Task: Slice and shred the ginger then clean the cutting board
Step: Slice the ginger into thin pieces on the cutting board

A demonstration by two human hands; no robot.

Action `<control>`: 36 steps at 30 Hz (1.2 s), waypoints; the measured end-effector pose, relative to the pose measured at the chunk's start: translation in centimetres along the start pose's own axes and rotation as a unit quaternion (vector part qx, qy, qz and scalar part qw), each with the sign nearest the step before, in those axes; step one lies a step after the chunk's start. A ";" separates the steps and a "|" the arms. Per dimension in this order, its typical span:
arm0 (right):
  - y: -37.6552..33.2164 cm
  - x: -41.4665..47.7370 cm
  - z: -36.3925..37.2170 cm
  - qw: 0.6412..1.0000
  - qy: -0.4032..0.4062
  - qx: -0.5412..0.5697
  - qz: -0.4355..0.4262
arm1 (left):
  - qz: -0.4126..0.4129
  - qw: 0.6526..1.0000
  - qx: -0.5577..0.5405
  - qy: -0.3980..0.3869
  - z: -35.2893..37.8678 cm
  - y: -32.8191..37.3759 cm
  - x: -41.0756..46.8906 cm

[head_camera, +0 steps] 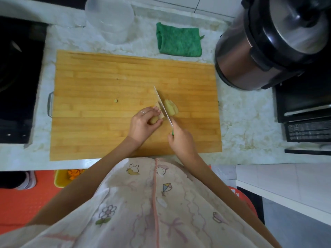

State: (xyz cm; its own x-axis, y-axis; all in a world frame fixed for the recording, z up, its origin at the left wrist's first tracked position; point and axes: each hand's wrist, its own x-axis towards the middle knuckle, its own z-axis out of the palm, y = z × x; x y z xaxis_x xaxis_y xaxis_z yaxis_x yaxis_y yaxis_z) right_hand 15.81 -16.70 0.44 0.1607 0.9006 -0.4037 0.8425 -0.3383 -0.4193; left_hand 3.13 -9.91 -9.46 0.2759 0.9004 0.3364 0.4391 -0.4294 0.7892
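The right hand (180, 140) is gripping the knife (161, 102), and just beside it the left hand (143, 122) is holding the ginger (160, 111) down on the cutting board (116, 77). Its fingertips (158, 110) should be tucking back (the blade is very near).

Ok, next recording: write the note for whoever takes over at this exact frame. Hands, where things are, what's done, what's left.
Left hand: its grip pins the ginger to the cutting board.
Right hand: its grip is on the knife, with the blade down between the held ginger and the cut slices.
A small scrap lies apart on the board, to the left. The green cloth sits folded on the counter behind the board.
Done: a few slices cut.
Left: slice the remaining ginger, shred the slices, clean the board.
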 end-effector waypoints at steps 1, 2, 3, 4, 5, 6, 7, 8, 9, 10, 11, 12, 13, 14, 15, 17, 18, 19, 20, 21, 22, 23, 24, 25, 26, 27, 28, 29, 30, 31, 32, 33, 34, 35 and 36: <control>0.2 -0.4 0.0 1.000 -0.004 0.010 0.003 | -0.002 1.000 -0.002 -0.001 -0.1 0.0 0.1; 0.4 -0.7 0.1 1.000 -0.005 0.021 0.007 | -0.001 1.000 -0.003 -0.001 -0.2 0.0 0.1; 0.7 -0.8 0.1 1.000 -0.004 0.027 0.011 | 0.003 1.000 -0.002 -0.001 -0.1 0.1 0.1; 0.9 -0.8 0.1 1.000 -0.004 0.028 0.011 | 0.007 1.000 0.000 0.001 -0.1 0.2 0.1; 0.9 -0.8 0.1 1.000 -0.005 0.023 0.009 | 0.008 1.000 0.001 0.001 -0.1 0.2 0.2; 1.0 -0.8 0.1 1.000 -0.006 0.015 0.006 | 0.007 1.000 0.000 0.001 -0.1 0.1 0.3; 0.9 -0.7 0.1 1.000 -0.007 0.009 0.005 | 0.005 1.000 -0.002 0.000 -0.1 0.1 0.3; 0.9 -0.7 0.0 1.000 -0.007 0.004 0.004 | 0.002 1.000 -0.003 -0.001 -0.1 0.1 0.2; 0.8 -0.7 0.1 1.000 -0.006 -0.006 0.004 | 0.001 1.000 -0.004 -0.003 -0.1 0.2 0.2; 0.7 -0.7 0.1 1.000 -0.003 -0.022 0.004 | 0.001 1.000 -0.005 -0.005 -0.1 0.3 0.3; 0.6 -0.6 0.2 0.999 -0.001 -0.037 0.006 | 0.001 1.000 -0.006 -0.011 -0.2 0.4 0.4; 0.5 -0.5 0.3 0.999 -0.002 -0.048 0.005 | -0.002 1.000 -0.010 -0.019 -0.3 0.5 0.5; 0.4 -0.4 0.4 0.999 -0.002 -0.054 0.003 | -0.007 0.999 -0.017 -0.026 -0.4 0.6 0.6; 0.5 -0.4 0.5 0.998 -0.002 -0.060 -0.002 | -0.012 0.999 -0.025 -0.033 -0.5 0.7 0.6; 0.6 -0.5 0.4 0.997 -0.003 -0.070 -0.010 | -0.016 0.999 -0.032 -0.038 -0.6 0.8 0.7; 0.7 -0.5 0.4 0.995 -0.009 -0.097 -0.023 | -0.023 0.998 -0.036 -0.045 -0.6 0.8 0.8; 0.7 -0.6 0.3 0.994 -0.012 -0.109 -0.025 | -0.030 0.998 -0.032 -0.051 -0.6 0.8 0.8; 0.7 -0.6 0.3 0.993 -0.012 -0.114 -0.024 | -0.040 0.997 -0.029 -0.058 -0.6 0.8 0.8; 0.7 -0.7 0.3 0.993 -0.012 -0.111 -0.023 | -0.050 0.996 -0.029 -0.063 -0.5 0.8 0.8; 0.8 -0.8 0.3 0.994 -0.013 -0.103 -0.021 | -0.057 0.996 -0.031 -0.068 -0.5 0.8 0.8; 1.0 -1.0 0.2 0.995 -0.014 -0.093 -0.018 | -0.060 0.995 -0.037 -0.071 -0.5 0.8 0.8; 1.2 -1.3 0.1 0.996 -0.014 -0.083 -0.013 | -0.060 0.995 -0.043 -0.073 -0.6 0.9 0.9; 1.5 -1.5 0.1 0.997 -0.014 -0.072 -0.009 | -0.058 0.994 -0.049 -0.074 -0.7 0.9 0.9; 1.8 -1.8 0.0 0.998 -0.014 -0.064 -0.007 | -0.055 0.994 -0.052 -0.074 -0.8 1.0 0.9; 2.0 -1.9 -0.1 0.998 -0.016 -0.060 -0.005 | -0.052 0.994 -0.055 -0.074 -0.9 1.1 1.0; 2.1 -2.0 -0.2 0.998 -0.016 -0.061 -0.003 | -0.049 0.994 -0.057 -0.074 -1.0 1.1 1.0; 2.2 -1.9 -0.3 0.998 -0.014 -0.059 0.001 | -0.048 0.994 -0.059 -0.074 -1.0 1.2 0.9; 2.2 -1.8 -0.5 0.999 -0.007 -0.052 0.004 | -0.048 0.994 -0.059 -0.075 -1.1 1.3 0.9; 2.2 -1.8 -0.6 0.999 0.003 -0.038 0.008 | -0.047 0.994 -0.058 -0.077 -1.1 1.4 0.8; 2.2 -1.8 -0.8 1.000 0.016 -0.018 0.010 | -0.045 0.994 -0.056 -0.080 -1.2 1.4 0.7; 2.1 -1.8 -0.9 0.999 0.032 0.006 0.011 | -0.045 0.994 -0.057 -0.082 -1.3 1.3 0.6; 2.0 -1.9 -0.9 0.998 0.050 0.033 0.012 | -0.048 0.994 -0.059 -0.083 -1.4 1.2 0.5; 1.9 -1.9 -0.8 0.996 0.067 0.059 0.014 | -0.054 0.993 -0.064 -0.083 -1.5 1.1 0.4; 1.9 -2.0 -0.8 0.993 0.082 0.077 0.014 | -0.063 0.992 -0.071 -0.080 -1.6 1.0 0.2; 1.9 -1.9 -0.8 0.992 0.092 0.088 0.013 | -0.076 0.991 -0.082 -0.075 -1.6 1.0 0.2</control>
State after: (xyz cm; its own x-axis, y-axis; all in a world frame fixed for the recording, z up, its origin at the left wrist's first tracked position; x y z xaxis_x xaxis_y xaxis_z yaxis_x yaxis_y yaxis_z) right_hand 17.55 -18.85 1.09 0.2856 0.9204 -0.2670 0.7372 -0.3890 -0.5525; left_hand 2.24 -10.07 -7.76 0.3469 0.9280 0.1358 0.3437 -0.2605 0.9022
